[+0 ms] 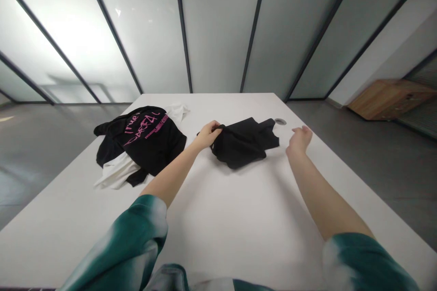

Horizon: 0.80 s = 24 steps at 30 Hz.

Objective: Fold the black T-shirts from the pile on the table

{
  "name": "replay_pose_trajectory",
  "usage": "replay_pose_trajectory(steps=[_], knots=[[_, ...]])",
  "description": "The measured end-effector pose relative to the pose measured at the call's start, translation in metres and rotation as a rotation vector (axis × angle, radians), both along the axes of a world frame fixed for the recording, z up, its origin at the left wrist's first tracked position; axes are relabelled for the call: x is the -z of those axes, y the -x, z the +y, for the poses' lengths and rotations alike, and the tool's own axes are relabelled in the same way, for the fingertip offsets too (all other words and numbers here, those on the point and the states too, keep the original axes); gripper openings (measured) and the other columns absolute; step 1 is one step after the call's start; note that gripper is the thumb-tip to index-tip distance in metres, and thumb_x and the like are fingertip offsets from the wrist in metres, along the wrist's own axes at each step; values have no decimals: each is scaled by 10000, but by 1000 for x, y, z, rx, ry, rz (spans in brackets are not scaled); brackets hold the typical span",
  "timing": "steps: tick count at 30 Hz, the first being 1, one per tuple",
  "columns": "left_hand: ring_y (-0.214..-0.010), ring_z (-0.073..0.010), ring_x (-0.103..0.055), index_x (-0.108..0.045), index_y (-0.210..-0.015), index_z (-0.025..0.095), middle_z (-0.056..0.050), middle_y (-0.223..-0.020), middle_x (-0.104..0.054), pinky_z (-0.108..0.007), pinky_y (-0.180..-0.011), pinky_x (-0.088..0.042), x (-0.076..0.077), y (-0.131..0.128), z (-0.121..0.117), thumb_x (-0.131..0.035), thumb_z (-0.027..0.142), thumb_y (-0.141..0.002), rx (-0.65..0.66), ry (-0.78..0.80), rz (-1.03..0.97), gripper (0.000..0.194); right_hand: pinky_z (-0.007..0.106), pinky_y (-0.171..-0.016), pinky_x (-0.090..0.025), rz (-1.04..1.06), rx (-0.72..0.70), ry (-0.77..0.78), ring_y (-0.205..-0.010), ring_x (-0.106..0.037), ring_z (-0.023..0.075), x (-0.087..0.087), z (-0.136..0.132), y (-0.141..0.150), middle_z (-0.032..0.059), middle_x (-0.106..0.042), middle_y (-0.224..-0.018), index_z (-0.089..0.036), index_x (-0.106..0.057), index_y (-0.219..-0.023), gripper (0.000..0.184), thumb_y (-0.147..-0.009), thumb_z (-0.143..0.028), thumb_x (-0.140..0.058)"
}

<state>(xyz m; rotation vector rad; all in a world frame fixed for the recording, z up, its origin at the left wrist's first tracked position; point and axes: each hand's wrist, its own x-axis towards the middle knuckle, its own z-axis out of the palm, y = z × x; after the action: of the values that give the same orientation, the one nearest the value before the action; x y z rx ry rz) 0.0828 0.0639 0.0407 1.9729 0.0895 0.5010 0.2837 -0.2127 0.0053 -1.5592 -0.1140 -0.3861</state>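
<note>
Right between the hands point(207, 135) point(299, 140), black garment point(243, 143)

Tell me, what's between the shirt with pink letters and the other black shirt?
In the head view, the person's left hand is there, holding the edge of the plain black shirt, apart from the pink-lettered shirt, with white table around it.

Frosted glass panels point(218, 31) in dark metal frames point(182, 22) are rising along the far side, with pale light glowing through at the left. A low wooden cabinet point(391, 99) is standing on the grey floor point(358, 168) beside a white wall point(385, 49).
</note>
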Motion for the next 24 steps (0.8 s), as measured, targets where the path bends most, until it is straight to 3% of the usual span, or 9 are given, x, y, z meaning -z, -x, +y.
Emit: replay_pose_trajectory(steps=[2, 6, 8, 10, 14, 16, 19, 24], knots=[[-710, -148, -564, -595, -872, 188, 4, -768, -627, -284, -672, -454, -9, -3, -10, -544, 320, -832, 75, -47, 9, 147, 446, -944, -482, -112, -31, -12, -970, -623, 212, -13, 15, 18, 6, -634, -921, -254, -552, -925, 194, -768, -368, -542], [-763, -162, -577, -618, -854, 181, -8, -801, -643, -304, -736, -463, -20, -7, -30, -562, 367, -832, 149, -107, -21, 196, 426, -914, -483, -277, -802, 398, -949, -630, 239, -42, 59, 72, 41, -682, -951, -243, -629, -919, 234, -752, -406, -656], [-773, -166, -582, -616, -841, 177, -11, -800, -641, -308, -750, -469, -20, -5, -34, -560, 399, -846, 141, -85, -37, 230, 399, -810, -492, -305, -941, 571, -825, -615, 230, -53, 74, 93, 36, -669, -851, -229, -621, -838, 188, -784, -409, -634], [-787, -174, -591, -620, -853, 171, -17, -808, -645, -311, -751, -477, -15, 0, -33, -569, 462, -856, 132, -44, -23, 295, 369, -722, -472, -315, -928, 625, -721, -569, 209, -61, 82, 105, 18, -625, -747, -225, -580, -759, 186, -821, -400, -580], [-875, -217, -623, -653, -993, 161, -40, -919, -681, -332, -794, -494, 6, 17, -24, -667, 540, -793, 197, -11, 72, 429, 334, -690, -438, -277, -839, 480, -704, -522, 190, -70, 86, 105, -10, -569, -711, -237, -536, -743, 178, -814, -396, -569], [-897, -239, -629, -663, -1003, 166, -43, -935, -684, -352, -822, -497, 18, 24, -18, -722, 518, -747, 167, -97, 130, 439, 318, -682, -427, -241, -818, 420, -705, -506, 181, -74, 84, 99, -25, -549, -708, -245, -523, -757, 171, -782, -394, -602], [-922, -274, -615, -665, -916, 177, -59, -911, -663, -402, -871, -489, 28, 29, -8, -767, 470, -706, 6, -339, 147, 375, 295, -616, -389, -185, -766, 432, -645, -451, 164, -80, 77, 90, -47, -499, -656, -254, -488, -739, 195, -736, -384, -635], [-1024, -285, -561, -637, -844, 195, -96, -990, -619, -417, -961, -447, 20, 30, 12, -680, 294, -764, -98, -599, 61, 135, 277, -538, -333, -167, -650, 519, -565, -395, 142, -93, 59, 73, -58, -425, -564, -250, -444, -651, 259, -752, -402, -627]])
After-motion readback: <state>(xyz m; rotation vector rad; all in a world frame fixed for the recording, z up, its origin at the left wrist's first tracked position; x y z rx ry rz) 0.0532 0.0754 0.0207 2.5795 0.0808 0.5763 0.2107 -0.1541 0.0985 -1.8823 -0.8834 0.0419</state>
